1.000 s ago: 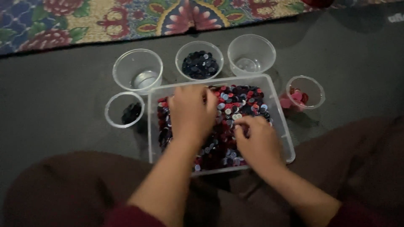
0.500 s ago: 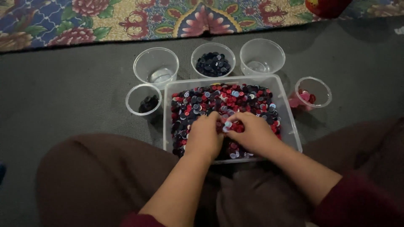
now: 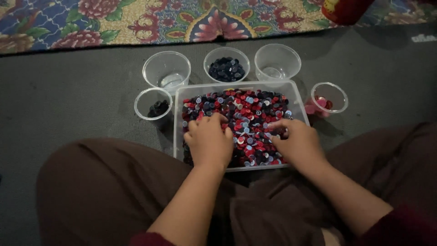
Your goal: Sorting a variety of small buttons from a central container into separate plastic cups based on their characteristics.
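Observation:
A clear rectangular plastic tray sits on the floor in front of my crossed legs. It is filled with small buttons in red, dark blue, light blue and black. My left hand lies palm down on the near left part of the pile with its fingers curled. On the near right part, my right hand points its bent fingertips left into the buttons. Whether either hand holds a button is hidden.
Five clear cups ring the tray on a dark grey mat: one with a few pale buttons, one with dark blue, one nearly bare, a small one with black, and another with red and pink. A floral rug lies beyond.
My hands met at the near middle of the tray half a second ago and have now spread apart, the left going left and the right going right. The view has shifted slightly.

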